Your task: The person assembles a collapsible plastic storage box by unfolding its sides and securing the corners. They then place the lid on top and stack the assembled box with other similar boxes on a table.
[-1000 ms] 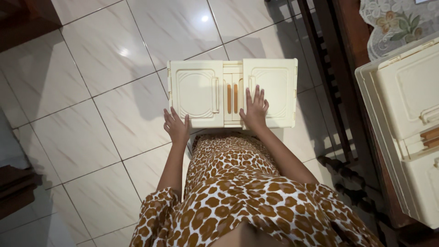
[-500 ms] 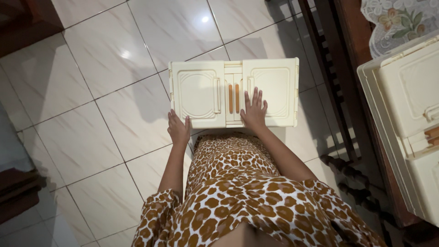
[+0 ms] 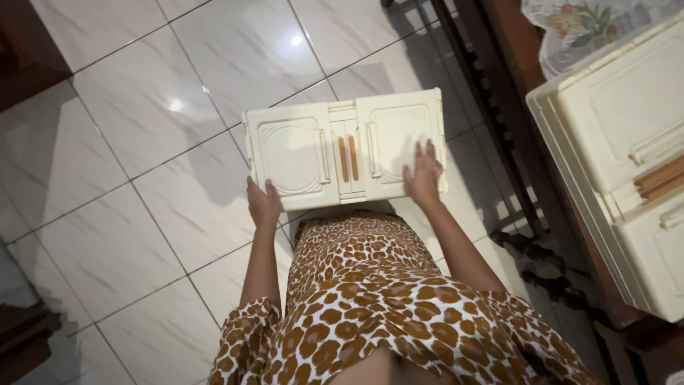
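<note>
A cream plastic cabinet (image 3: 335, 153) with two raised-panel doors and two orange handles lies face up on the white tiled floor in front of me. My left hand (image 3: 262, 203) grips its near left corner, fingers curled over the edge. My right hand (image 3: 423, 175) lies flat on the right door near the lower right corner, fingers spread. My brown spotted dress (image 3: 363, 299) hangs below both arms and hides the floor under me.
A second, larger cream cabinet (image 3: 627, 150) with an orange handle rests on dark wooden furniture (image 3: 513, 78) at the right, a flowered lace cloth (image 3: 584, 25) behind it. Dark carved legs (image 3: 541, 257) stand near my right arm. Dark wood edges show at the far left (image 3: 25, 335).
My right hand slid from near the middle handles out to the right door's lower corner. My left hand moved from resting on the near edge to gripping the left corner.
</note>
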